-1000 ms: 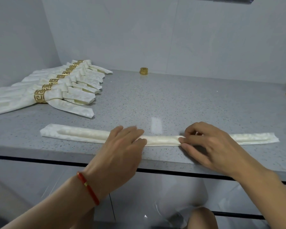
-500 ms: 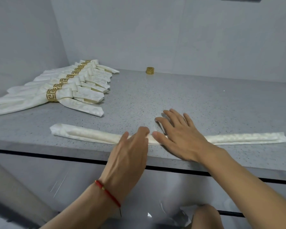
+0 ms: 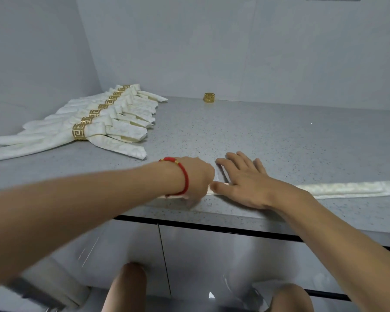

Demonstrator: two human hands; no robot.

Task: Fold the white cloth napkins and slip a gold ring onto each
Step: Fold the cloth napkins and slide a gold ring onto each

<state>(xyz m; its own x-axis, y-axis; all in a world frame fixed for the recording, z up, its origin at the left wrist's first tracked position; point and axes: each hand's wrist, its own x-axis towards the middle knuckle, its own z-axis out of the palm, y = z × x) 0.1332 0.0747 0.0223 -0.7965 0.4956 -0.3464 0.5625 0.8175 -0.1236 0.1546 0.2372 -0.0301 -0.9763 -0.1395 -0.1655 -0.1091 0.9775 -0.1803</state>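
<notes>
Pressing flat, fingers spread, right hand pins folded napkin strip at counter's front edge; left hand beside it on strip, finger position unclear; spare gold ring far back

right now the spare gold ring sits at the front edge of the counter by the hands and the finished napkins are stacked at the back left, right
Not quite. In the head view the spare gold ring stands at the back of the counter, against the wall, far from the hands. The rest holds: the finished napkins are stacked at the back left.
</notes>
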